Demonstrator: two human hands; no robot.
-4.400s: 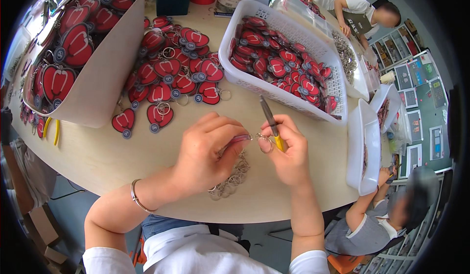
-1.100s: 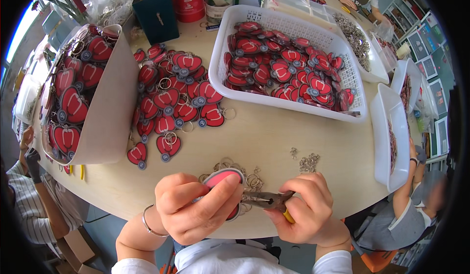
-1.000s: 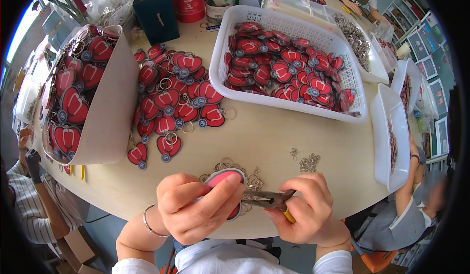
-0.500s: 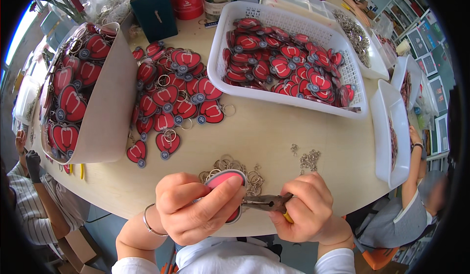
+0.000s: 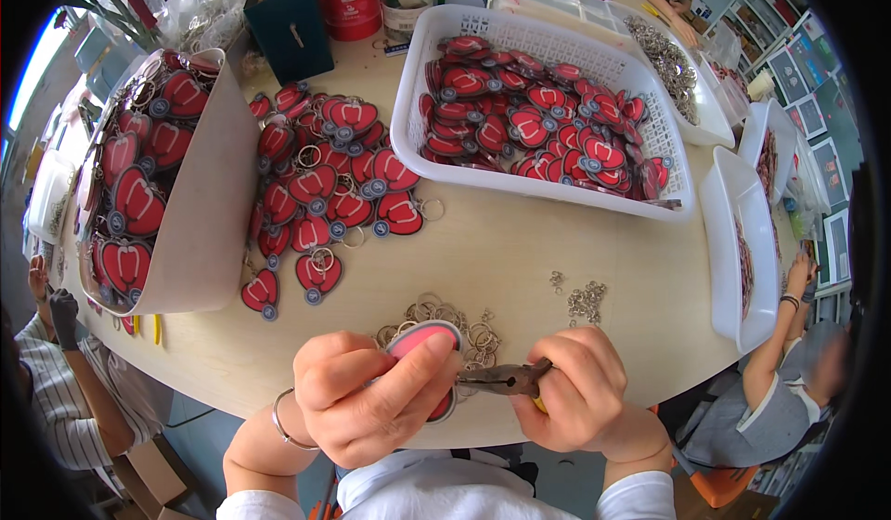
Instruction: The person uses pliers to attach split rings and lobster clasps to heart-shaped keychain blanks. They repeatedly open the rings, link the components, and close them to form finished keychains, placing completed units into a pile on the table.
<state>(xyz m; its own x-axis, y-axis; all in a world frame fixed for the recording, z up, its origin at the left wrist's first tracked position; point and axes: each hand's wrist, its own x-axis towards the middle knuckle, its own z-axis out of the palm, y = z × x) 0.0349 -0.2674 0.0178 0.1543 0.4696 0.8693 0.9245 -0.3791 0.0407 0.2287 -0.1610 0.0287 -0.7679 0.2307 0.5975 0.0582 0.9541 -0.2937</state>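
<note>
My left hand [image 5: 367, 397] grips a red heart-shaped keychain charm [image 5: 422, 340] with a grey edge, close to the table's near edge. My right hand [image 5: 577, 399] holds dark pliers [image 5: 506, 378] whose jaws point left at the charm's right side. Just beyond my hands lies a heap of metal key rings [image 5: 464, 332]. Several finished red heart charms [image 5: 320, 190] with rings are spread on the table further back.
A white basket [image 5: 538, 111] full of red charms stands at the back right. A grey bin [image 5: 186, 204] of charms stands at left. Small jump rings [image 5: 587, 302] lie to the right. White trays [image 5: 742, 241] sit at right. Other people sit at the left, right and far edges.
My hands have come back to the table's near edge. The left hand now holds a red charm and the pliers lie level, pointing left. In the last second little has moved.
</note>
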